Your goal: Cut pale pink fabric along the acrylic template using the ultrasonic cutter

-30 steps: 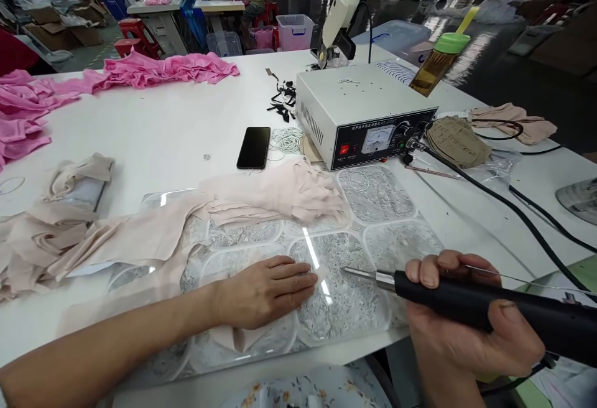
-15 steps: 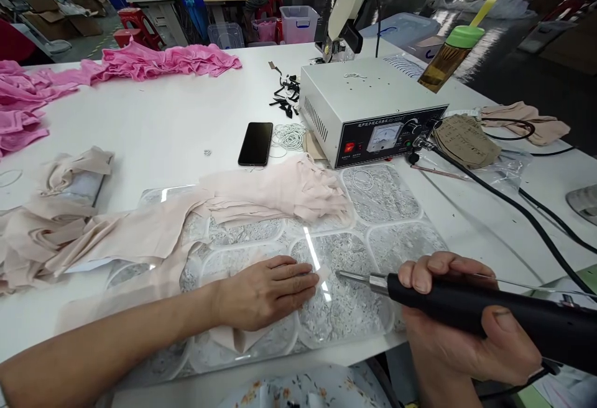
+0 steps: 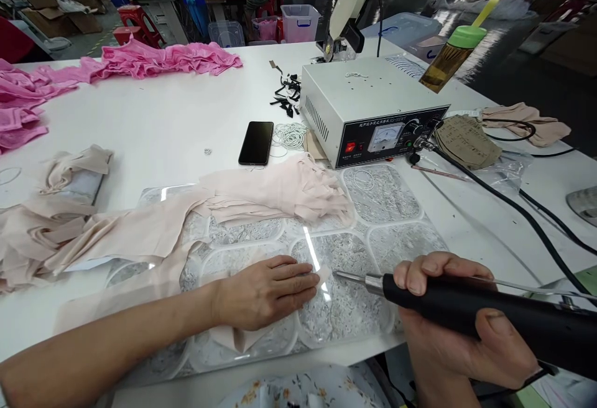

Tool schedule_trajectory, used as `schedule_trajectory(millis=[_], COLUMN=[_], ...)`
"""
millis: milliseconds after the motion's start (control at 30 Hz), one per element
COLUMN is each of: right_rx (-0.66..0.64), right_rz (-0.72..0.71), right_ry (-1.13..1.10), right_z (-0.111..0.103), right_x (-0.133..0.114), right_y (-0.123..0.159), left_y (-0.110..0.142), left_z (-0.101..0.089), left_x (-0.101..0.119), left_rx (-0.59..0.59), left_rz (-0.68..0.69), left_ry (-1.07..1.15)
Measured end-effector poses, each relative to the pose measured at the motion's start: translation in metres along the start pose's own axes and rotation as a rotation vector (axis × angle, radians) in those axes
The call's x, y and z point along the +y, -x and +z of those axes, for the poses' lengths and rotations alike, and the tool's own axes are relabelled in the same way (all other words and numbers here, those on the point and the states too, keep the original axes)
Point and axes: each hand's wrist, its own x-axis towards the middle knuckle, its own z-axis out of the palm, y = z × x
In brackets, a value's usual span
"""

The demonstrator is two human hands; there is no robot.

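black tool (image 3: 466, 306), beige fabric (image 3: 233, 338)
right hand (image 3: 461, 351)'s wrapped round the tool; left hand (image 3: 268, 293)'s open, pretty flat on the fabric

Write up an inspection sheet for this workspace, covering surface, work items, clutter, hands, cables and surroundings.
Surface: patterned mat on white table.
Work items: fabric piece under the left hand; black-handled tool, tip near the fabric piece, contact unclear.
Clutter: phone, coiled cord, black scraps, bottle.
Hands: left hand flat; right hand grips the black-handled tool.
Cables: black cable from control box, running right.
Surroundings: red stools, plastic bins, cardboard boxes.
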Motion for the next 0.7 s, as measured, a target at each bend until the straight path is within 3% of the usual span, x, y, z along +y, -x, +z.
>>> schedule_trajectory(millis=[700], right_rx=[-0.053], right_rz=[-0.039], right_ry=[0.041], right_z=[0.0083], right_x=[0.0009], right_y=[-0.0016], left_y=[0.0009], left_z=[0.0005], left_x=[-0.0001], left_rx=[-0.001], left_rz=[0.005], left_ry=[-0.007])
